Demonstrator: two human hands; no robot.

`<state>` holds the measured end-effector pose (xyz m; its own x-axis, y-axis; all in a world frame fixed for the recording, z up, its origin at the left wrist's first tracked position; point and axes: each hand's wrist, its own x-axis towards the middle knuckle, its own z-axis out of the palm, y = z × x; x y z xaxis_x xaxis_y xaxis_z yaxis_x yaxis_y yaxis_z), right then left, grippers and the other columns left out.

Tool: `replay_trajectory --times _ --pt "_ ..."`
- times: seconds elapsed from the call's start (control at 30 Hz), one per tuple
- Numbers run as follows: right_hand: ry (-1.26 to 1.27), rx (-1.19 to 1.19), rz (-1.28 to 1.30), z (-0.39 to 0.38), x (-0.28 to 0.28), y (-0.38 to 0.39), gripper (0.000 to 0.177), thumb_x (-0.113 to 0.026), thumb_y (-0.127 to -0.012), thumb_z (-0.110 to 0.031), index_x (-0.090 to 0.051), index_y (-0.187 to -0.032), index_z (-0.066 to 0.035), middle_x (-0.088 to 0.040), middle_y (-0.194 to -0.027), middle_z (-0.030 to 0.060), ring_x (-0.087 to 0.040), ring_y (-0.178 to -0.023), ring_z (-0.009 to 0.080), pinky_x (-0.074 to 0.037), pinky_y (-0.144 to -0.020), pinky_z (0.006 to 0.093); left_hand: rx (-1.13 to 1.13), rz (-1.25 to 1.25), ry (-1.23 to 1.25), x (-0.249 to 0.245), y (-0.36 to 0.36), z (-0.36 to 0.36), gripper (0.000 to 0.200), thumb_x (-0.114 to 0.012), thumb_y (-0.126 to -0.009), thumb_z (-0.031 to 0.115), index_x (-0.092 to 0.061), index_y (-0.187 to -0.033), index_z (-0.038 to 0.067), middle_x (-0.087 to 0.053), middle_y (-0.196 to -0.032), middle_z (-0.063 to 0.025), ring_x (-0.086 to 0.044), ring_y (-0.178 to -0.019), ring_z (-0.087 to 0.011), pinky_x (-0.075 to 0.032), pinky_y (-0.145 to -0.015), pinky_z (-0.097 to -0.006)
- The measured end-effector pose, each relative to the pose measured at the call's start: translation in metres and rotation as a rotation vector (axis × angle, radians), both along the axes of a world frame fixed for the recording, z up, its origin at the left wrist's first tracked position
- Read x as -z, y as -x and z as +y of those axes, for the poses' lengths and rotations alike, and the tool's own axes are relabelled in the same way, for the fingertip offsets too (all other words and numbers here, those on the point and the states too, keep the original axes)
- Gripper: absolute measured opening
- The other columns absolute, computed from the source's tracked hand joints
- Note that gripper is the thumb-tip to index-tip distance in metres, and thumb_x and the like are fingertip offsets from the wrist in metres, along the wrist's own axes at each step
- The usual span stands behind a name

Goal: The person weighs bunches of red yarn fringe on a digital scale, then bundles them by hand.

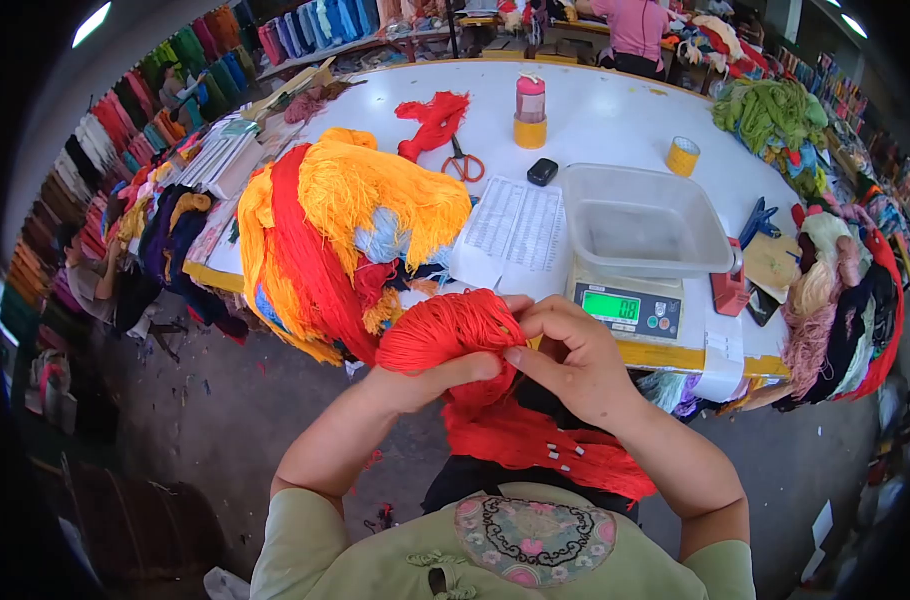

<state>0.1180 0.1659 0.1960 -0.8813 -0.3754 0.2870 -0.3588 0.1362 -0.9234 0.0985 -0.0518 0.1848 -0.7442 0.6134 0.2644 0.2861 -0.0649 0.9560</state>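
Observation:
A thick skein of red yarn is bunched in front of me at the table's near edge. My left hand wraps round it from below, thumb lying across the strands. At its right end, my right hand has thumb and forefinger pinched together on the red strands. More red yarn with small white tags lies across my lap. Just beyond my left hand, a heap of orange-yellow yarn with a red band hangs over the edge.
A digital scale bears a clear plastic tub. Around it lie printed sheets, a black object, orange-handled scissors, a pink-topped bottle and a tape roll. Green yarn is heaped right. A person is at the back.

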Motion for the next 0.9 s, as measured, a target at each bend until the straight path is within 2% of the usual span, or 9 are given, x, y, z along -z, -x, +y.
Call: replay_trajectory --times 0.13,0.23,0.27,0.37,0.53,0.63,0.7,0.73,0.9 --pt "-0.146 0.105 0.133 0.001 0.002 0.0 0.007 -0.062 -0.089 -0.001 -0.059 -0.095 -0.002 -0.055 -0.095 0.0018 -0.05 -0.066 0.0065 -0.042 -0.059 0.0243 -0.235 -0.089 -0.039 -0.002 -0.011 0.026 0.043 -0.067 -0.091 0.016 -0.054 -0.129 0.0 -0.055 -0.135 -0.0142 -0.051 -0.125 -0.0225 -0.038 -0.107 -0.0368" --pt "0.228 0.033 0.062 -0.002 0.01 0.011 0.003 -0.058 -0.093 -0.003 -0.057 -0.096 -0.003 -0.057 -0.09 0.002 -0.049 -0.061 0.0058 -0.04 -0.055 0.0224 -0.174 -0.305 -0.178 0.005 -0.01 0.023 0.031 -0.069 -0.089 0.011 -0.058 -0.117 0.002 -0.062 -0.119 -0.0103 -0.056 -0.117 -0.0186 -0.043 -0.1 -0.0333" --pt "0.399 0.01 -0.479 0.011 0.002 0.004 0.005 -0.056 -0.097 -0.009 -0.058 -0.098 -0.005 -0.056 -0.082 0.0011 -0.045 -0.056 0.0032 -0.035 -0.051 0.0193 -0.133 -0.421 -0.249 0.011 -0.01 0.021 0.027 -0.069 -0.089 0.01 -0.059 -0.113 0.002 -0.063 -0.114 -0.0089 -0.057 -0.113 -0.0171 -0.045 -0.097 -0.0321" --pt "0.565 -0.147 -0.655 0.016 -0.009 0.003 0.008 -0.054 -0.099 -0.014 -0.057 -0.101 -0.007 -0.055 -0.076 -0.0012 -0.04 -0.055 0.0 -0.03 -0.049 0.0166 -0.168 -0.559 -0.533 0.023 -0.007 0.025 0.024 -0.069 -0.088 0.016 -0.058 -0.104 0.003 -0.058 -0.086 -0.002 -0.056 -0.091 -0.015 -0.043 -0.087 -0.0289" --pt "0.227 -0.102 -0.586 0.042 0.006 -0.006 0.026 -0.062 -0.097 -0.032 -0.067 -0.102 -0.008 -0.055 -0.08 -0.009 -0.041 -0.064 0.0002 -0.031 -0.053 0.0169 0.207 -0.771 -0.107 -0.011 -0.013 0.009 0.035 -0.07 -0.082 0.021 -0.061 -0.108 0.0 -0.056 -0.067 -0.0035 -0.059 -0.078 -0.0157 -0.047 -0.078 -0.034" --pt "0.229 0.053 -0.689 0.106 0.025 -0.034 0.027 -0.063 -0.095 -0.035 -0.063 -0.09 -0.009 -0.052 -0.075 -0.0073 -0.039 -0.06 0.0017 -0.029 -0.051 0.0174 0.159 -0.523 0.072 0.007 -0.008 -0.062 0.018 -0.066 -0.085 0.022 -0.067 -0.091 0.004 -0.059 -0.067 -0.0055 -0.052 -0.057 -0.0095 -0.041 -0.049 -0.0289" --pt "0.208 0.238 -0.768 0.147 0.042 -0.055 0.028 -0.062 -0.096 -0.036 -0.06 -0.084 -0.01 -0.049 -0.071 -0.0066 -0.037 -0.057 0.0031 -0.027 -0.048 0.0186 -0.005 -0.743 -0.766 0.011 -0.001 -0.103 0.004 -0.055 -0.09 0.007 -0.057 -0.086 0.006 -0.048 -0.063 0.0017 -0.041 -0.048 -0.0059 -0.029 -0.038 -0.0209" --pt "0.188 0.352 -0.787 0.166 0.057 -0.065 0.029 -0.062 -0.096 -0.036 -0.059 -0.082 -0.01 -0.047 -0.068 -0.0064 -0.036 -0.055 0.0035 -0.027 -0.047 0.0192 -0.142 -0.802 -0.953 -0.012 0.002 -0.123 0.005 -0.05 -0.095 0.009 -0.055 -0.096 0.007 -0.046 -0.067 0.0032 -0.04 -0.05 -0.0049 -0.031 -0.039 -0.0203" --pt "-0.014 0.631 -0.825 0.268 0.126 -0.105 0.033 -0.059 -0.096 -0.038 -0.053 -0.077 -0.012 -0.041 -0.059 -0.0055 -0.034 -0.046 0.0044 -0.023 -0.04 0.0225 -0.449 -0.662 -0.989 -0.024 0.035 -0.242 0.019 -0.041 -0.105 0.018 -0.053 -0.101 0.005 -0.041 -0.069 0.0046 -0.031 -0.049 -0.0036 -0.029 -0.041 -0.0197"
